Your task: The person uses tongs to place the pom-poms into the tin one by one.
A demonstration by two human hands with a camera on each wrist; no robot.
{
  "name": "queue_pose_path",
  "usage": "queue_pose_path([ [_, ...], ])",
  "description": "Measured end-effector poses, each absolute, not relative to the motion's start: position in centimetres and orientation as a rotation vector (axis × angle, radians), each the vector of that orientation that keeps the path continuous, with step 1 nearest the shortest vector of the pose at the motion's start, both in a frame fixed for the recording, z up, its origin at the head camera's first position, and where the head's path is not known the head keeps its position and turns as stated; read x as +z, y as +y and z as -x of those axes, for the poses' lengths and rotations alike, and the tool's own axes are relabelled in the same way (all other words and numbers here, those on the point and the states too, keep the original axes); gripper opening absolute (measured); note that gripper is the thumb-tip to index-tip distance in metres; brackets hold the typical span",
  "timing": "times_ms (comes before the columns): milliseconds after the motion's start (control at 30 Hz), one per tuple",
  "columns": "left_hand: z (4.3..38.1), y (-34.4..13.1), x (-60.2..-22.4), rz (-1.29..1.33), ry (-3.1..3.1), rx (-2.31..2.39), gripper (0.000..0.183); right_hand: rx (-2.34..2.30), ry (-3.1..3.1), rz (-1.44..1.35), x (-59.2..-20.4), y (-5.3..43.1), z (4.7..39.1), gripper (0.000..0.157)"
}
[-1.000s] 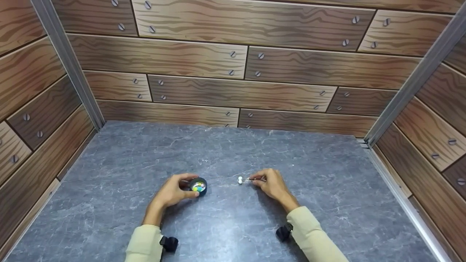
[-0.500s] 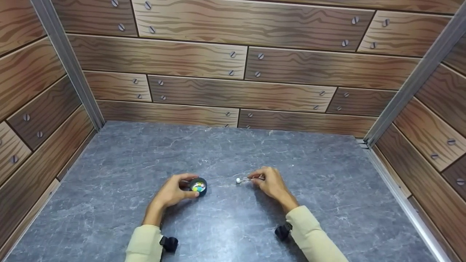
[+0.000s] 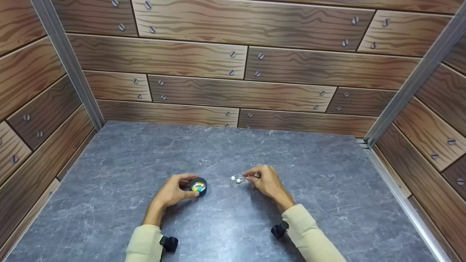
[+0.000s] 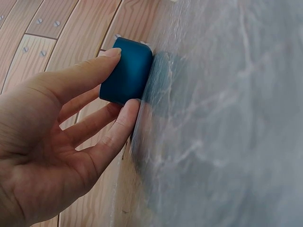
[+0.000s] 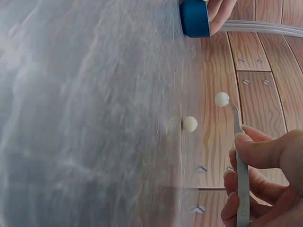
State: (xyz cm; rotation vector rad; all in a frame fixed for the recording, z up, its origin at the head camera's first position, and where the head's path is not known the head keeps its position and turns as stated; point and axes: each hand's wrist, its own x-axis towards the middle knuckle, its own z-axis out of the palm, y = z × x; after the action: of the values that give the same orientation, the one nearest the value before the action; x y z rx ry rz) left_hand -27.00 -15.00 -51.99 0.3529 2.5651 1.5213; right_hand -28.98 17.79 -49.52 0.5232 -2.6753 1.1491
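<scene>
My left hand (image 3: 174, 191) grips a small round container (image 4: 125, 71), dark blue outside, standing on the table; thumb and fingers are on its sides. Several small coloured balls (image 3: 198, 188) lie inside it, as the head view shows. My right hand (image 3: 268, 182) holds metal tweezers (image 5: 241, 179) with thumb and fingers. Between the bent tweezer tips is a small white ball (image 5: 221, 99), raised off the table in the right wrist view. A second white ball (image 5: 189, 124) rests on the table below it, apart from the tweezers.
The grey marbled table (image 3: 233, 153) carries a tiny white speck (image 3: 293, 165) to the right. Wood-patterned walls (image 3: 218, 87) with metal corner posts (image 3: 411, 80) enclose its back and sides.
Earlier both white balls were close together at the tweezer tips. One has now been lifted away in the tweezers and moved slightly left with my right hand. The left hand and container kept still.
</scene>
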Motion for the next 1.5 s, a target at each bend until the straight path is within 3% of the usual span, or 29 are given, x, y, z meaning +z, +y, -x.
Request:
queue_pose_path([
  [1500, 27.1, -15.0, -52.2, -0.411, 2.555, 1.538, 0.053, 1.159, -2.646, -0.722, -49.3, 10.1, 28.2, 0.011],
])
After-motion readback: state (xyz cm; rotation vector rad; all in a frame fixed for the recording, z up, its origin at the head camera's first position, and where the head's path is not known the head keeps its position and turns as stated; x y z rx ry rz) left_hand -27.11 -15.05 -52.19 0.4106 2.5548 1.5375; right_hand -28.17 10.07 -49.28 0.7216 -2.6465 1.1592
